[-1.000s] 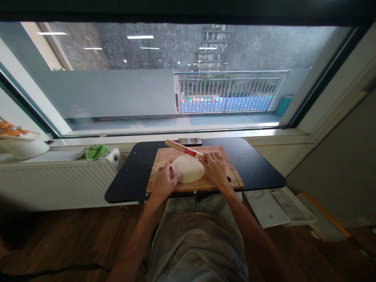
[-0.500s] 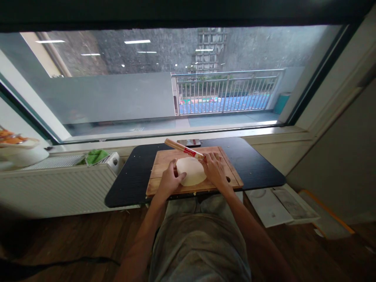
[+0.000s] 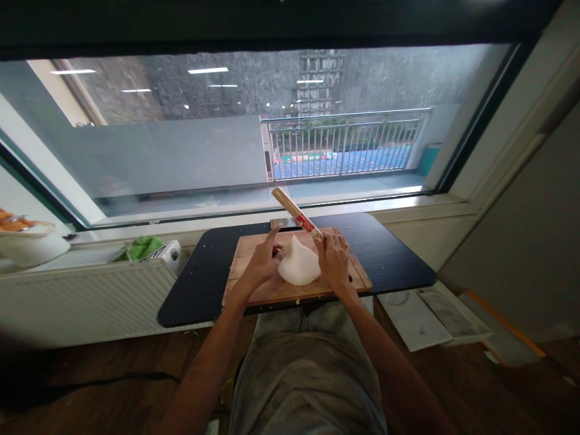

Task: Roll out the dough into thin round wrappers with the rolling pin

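A pale, flattened piece of dough [image 3: 299,266] lies on the wooden cutting board [image 3: 251,295]. Its far edge is raised into a peak, while the near part rests on the wood. My left hand [image 3: 261,264] is at the dough's left side, thumb and fingers closed on its edge, one finger sticking up. In my right hand [image 3: 334,258] is one end of a wooden rolling pin [image 3: 296,213] with a red and white label. The pin slants up and away to the left, its far end raised above the board. Right fingertips are close to the dough's right edge.
The board sits on a black table [image 3: 385,254] sprinkled with small crumbs. Behind it lies a flat dark object [image 3: 281,224]. A radiator [image 3: 90,296] with a green cloth [image 3: 144,248] stands left, under a wide window. White panels [image 3: 414,320] lie low on the right.
The dough's far edge has risen from lying flat into a peak. The rolling pin's far end has tilted higher. My left hand has turned, with a finger now raised.
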The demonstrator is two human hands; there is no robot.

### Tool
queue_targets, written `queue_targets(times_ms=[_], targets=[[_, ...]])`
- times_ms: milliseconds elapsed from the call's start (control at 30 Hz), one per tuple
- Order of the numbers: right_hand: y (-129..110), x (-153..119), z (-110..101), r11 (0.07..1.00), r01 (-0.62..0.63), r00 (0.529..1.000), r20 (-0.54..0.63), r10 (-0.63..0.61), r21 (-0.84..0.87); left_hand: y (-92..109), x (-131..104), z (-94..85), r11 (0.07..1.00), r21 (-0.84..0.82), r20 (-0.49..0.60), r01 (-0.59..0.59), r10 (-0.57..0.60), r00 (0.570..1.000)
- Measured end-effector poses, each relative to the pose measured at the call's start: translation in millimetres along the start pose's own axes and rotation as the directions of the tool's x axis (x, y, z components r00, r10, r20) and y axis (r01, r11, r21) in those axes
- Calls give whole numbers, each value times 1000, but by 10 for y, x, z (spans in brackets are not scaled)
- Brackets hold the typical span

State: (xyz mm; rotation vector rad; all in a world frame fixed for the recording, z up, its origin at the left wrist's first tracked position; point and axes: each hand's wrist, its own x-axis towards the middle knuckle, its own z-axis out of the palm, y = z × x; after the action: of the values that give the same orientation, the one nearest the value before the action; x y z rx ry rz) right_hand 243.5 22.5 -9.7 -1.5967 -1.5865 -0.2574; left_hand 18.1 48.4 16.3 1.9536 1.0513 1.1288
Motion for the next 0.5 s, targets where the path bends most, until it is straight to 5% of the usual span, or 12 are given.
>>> queue_targets(times_ms=[500], targets=[[51,-5,23,993,-57,994,-89,66,99,783,80,-228,990,-13,250,-140,139,958]])
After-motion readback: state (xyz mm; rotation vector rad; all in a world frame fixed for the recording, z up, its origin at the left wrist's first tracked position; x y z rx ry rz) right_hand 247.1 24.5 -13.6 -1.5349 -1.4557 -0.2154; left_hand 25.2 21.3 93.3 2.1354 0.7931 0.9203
